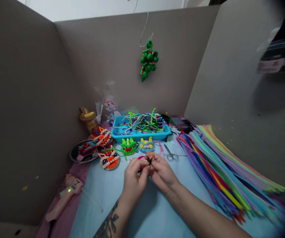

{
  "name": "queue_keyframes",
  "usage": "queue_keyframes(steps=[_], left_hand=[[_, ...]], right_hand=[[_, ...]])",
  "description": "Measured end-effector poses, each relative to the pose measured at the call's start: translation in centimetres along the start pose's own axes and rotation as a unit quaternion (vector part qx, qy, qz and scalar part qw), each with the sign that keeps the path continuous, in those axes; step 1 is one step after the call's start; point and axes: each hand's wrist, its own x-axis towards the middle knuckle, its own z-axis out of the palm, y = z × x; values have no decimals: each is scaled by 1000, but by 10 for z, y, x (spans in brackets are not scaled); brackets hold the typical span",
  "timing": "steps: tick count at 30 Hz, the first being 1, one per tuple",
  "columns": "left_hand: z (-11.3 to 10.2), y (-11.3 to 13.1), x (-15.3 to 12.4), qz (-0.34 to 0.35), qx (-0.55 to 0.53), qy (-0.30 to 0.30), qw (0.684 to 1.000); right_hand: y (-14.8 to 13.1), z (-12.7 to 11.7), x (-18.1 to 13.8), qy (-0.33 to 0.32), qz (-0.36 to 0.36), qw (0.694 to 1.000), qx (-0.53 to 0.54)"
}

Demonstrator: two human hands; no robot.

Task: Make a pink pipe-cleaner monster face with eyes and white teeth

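My left hand (134, 180) and my right hand (161, 172) meet over the light blue table cover (122, 211), fingertips pinched together on a small piece of pipe cleaner (149, 161), dark at its tip. Both hands are closed around it. Just beyond them lie a green pipe-cleaner creature (129, 146) and a blue-and-yellow one (146, 144). An orange-and-white one (109, 161) lies to the left of my left hand.
A blue tray (122, 134) of tangled pipe cleaners stands behind. Small scissors (171, 154) lie right of my hands. A big fan of coloured pipe cleaners (226, 168) covers the right side. A pink glue gun (64, 196) lies at left. Grey cardboard walls enclose the table.
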Motion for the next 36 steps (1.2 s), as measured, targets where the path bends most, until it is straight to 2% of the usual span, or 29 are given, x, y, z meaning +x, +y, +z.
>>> queue_keyframes(steps=[2, 5, 10, 20, 25, 36], left_hand=[[-2, 0, 0, -8, 5, 7, 1000], [-8, -3, 4, -30, 11, 21, 999], [-11, -11, 8, -56, 3, 6, 998], [-9, -16, 7, -74, -7, -19, 997], [-9, -17, 6, -74, -6, -33, 997], [-14, -12, 9, -58, 24, -9, 998]], right_hand=[[-2, -4, 2, -3, -30, 999, -41], [-7, -13, 6, -8, -93, 983, -158], [-14, -22, 10, -14, -103, 955, -276], [-14, -13, 4, -12, -130, 946, -296], [-19, -10, 1, -19, -142, 929, -341], [-20, -9, -2, -18, -171, 923, -344]])
